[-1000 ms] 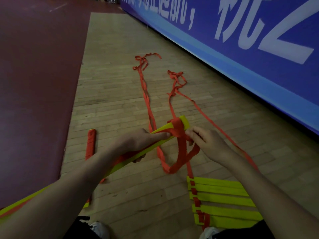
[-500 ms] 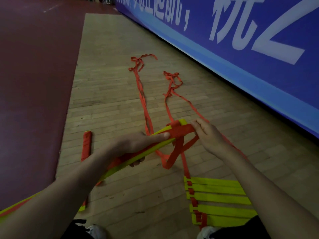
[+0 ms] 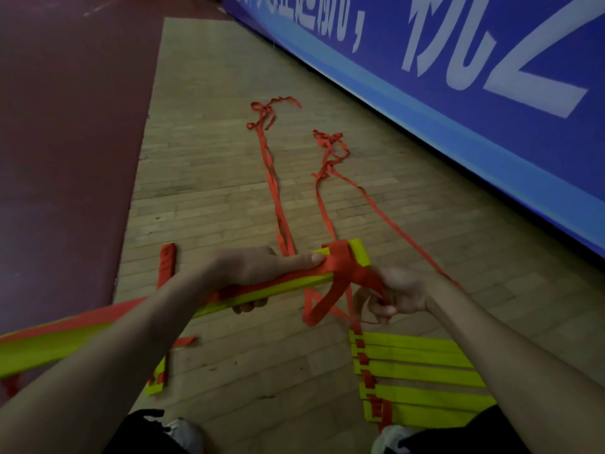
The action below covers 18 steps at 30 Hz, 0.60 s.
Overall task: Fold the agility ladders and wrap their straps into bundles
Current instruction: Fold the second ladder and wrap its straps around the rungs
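My left hand [image 3: 258, 270] grips a stack of folded yellow ladder rungs [image 3: 288, 285], held level above the floor. A red strap [image 3: 340, 262] is wound round the stack's far end. My right hand [image 3: 397, 294] pinches that strap just below and to the right of the wrap, and a loose loop [image 3: 319, 309] hangs beneath. Two long red strap tails [image 3: 273, 188] trail away across the wooden floor to tangled ends. A second folded ladder [image 3: 422, 378], yellow rungs with red strap, lies on the floor under my right forearm.
A blue banner wall [image 3: 458, 93] runs along the right side. Dark red flooring [image 3: 65, 142] borders the wooden strip on the left. A rung bundle bound in red strap [image 3: 167, 267] lies on the floor at left. My shoes [image 3: 183, 434] show at the bottom edge.
My right hand has moved from above the stack's end down and toward me, drawing the strap over the rungs. The hanging loop is smaller. The left hand keeps its hold.
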Each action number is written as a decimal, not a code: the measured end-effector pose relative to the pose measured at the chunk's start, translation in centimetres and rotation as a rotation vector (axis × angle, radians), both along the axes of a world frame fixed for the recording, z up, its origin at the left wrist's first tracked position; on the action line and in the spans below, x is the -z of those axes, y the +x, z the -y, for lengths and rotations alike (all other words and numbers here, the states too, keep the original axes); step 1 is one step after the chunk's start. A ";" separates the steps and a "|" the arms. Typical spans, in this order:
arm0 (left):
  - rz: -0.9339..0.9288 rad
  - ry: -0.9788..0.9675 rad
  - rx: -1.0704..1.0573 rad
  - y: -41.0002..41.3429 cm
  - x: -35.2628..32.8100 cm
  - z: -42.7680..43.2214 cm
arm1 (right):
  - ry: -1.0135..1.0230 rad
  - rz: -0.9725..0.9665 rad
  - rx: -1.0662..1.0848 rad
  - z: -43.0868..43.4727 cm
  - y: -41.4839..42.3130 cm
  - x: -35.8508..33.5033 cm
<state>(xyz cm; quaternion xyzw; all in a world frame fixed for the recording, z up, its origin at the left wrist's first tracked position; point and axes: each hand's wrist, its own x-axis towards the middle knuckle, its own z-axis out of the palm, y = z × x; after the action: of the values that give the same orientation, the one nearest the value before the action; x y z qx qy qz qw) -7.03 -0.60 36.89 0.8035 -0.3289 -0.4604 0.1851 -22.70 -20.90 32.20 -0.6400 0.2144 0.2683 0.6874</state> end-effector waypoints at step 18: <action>0.003 0.124 0.086 -0.7 2.2 0.9 | 0.321 0.251 0.491 -0.7 1.6 0.4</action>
<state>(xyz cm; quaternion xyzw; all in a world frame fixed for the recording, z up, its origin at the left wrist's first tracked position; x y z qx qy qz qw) -7.78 -1.52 34.74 0.7992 -0.3343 -0.4861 0.1147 -21.07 -20.18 31.76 -0.4808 0.2309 0.0438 0.8448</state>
